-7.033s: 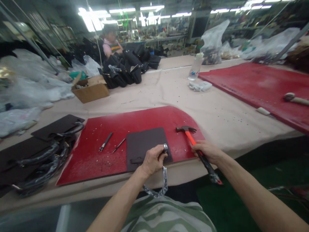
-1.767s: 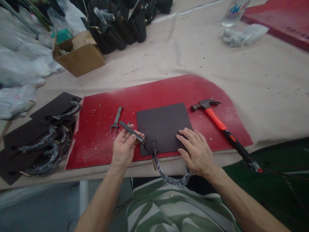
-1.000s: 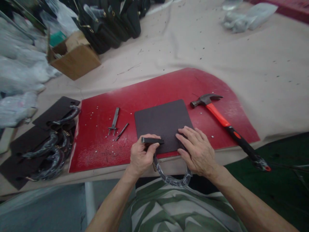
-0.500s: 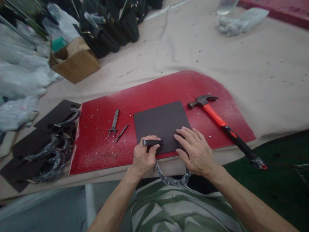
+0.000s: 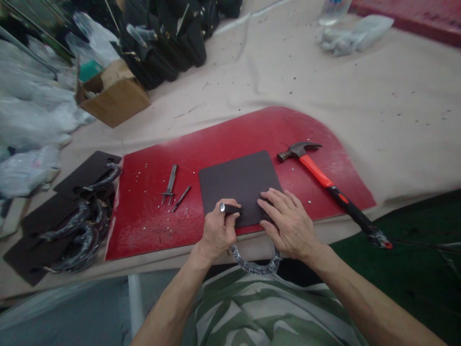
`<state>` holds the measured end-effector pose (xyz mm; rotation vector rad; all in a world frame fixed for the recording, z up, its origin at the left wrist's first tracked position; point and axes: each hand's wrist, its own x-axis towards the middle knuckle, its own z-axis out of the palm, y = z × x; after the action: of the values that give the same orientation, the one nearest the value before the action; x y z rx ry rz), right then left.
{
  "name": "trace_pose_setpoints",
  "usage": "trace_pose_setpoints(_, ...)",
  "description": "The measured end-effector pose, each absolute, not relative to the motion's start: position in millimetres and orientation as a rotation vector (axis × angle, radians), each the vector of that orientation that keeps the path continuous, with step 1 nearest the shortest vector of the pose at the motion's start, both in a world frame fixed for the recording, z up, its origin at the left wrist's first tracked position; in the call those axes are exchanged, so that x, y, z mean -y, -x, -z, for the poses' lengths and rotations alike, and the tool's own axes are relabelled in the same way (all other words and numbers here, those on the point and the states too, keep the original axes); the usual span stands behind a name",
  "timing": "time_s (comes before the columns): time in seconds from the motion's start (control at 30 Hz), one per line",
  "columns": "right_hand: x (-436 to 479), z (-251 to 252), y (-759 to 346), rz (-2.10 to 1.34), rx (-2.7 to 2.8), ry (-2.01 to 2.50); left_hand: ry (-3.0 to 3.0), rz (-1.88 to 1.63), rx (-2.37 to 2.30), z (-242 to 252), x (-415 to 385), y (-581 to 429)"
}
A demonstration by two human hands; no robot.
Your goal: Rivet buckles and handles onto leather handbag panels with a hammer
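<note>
On the red mat (image 5: 230, 134) lies a dark brown leather-like panel (image 5: 239, 175), its near edge partly under my hands. My left hand (image 5: 219, 228) is closed around a dark punch (image 5: 230, 209) with a shiny metal end, held at the panel's near part; its tip is hard to make out. Fingers spread, my right hand (image 5: 288, 218) presses flat on the panel's near right corner. A plastic-wrapped curved handle (image 5: 255, 266) hangs below the panel between my wrists, over the table edge. To the right rests a claw hammer (image 5: 317, 173) with an orange and black grip.
Left of the panel lie a pronged metal tool (image 5: 170, 185) and a thin metal rod (image 5: 181, 199). Dark panels with wrapped handles (image 5: 77, 235) are stacked at the mat's left edge. Farther back are a cardboard box (image 5: 115, 98), black bags (image 5: 162, 43) and a plastic bag (image 5: 356, 36).
My left hand has turned the punch slightly, and its shiny end has shifted a little right. My right hand stays flat on the panel. The whole view has shifted slightly.
</note>
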<state>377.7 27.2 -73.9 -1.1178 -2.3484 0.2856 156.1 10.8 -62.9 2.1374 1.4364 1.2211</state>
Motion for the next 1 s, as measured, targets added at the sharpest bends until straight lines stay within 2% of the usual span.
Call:
trace_pose_setpoints(0.33, -32, 62, -399, -0.393, 2.119, 1.088, -2.206, -1.211, -1.444, 69, -9, -157)
trace_pose_setpoints(0.53, -51, 47, -457, 0.028, 2.061, 1.622, -2.112, -1.181, -1.449, 67, -12, -156)
trace_pose_setpoints(0.67, -62, 41, -473, -0.016, 2.195, 2.021, -2.082, -1.172, -1.433, 68, -13, -156)
trace_pose_setpoints(0.73, -67, 36, -470, -0.158, 2.167, 2.118, -2.06, -1.178, -1.434, 69, -13, -157)
trace_pose_setpoints(0.8, -72, 29, -466, -0.455, 2.05, 2.162, -2.02, -1.196, -1.445, 69, -13, -159)
trace_pose_setpoints(0.93, -76, 19, -454, -1.532, 1.33, 1.869, -2.058, -1.213, -1.428, 68, -14, -161)
trace_pose_setpoints(1.0, -73, 14, -445, -1.82, 1.038, 1.631, -2.131, -1.209, -1.41, 68, -14, -161)
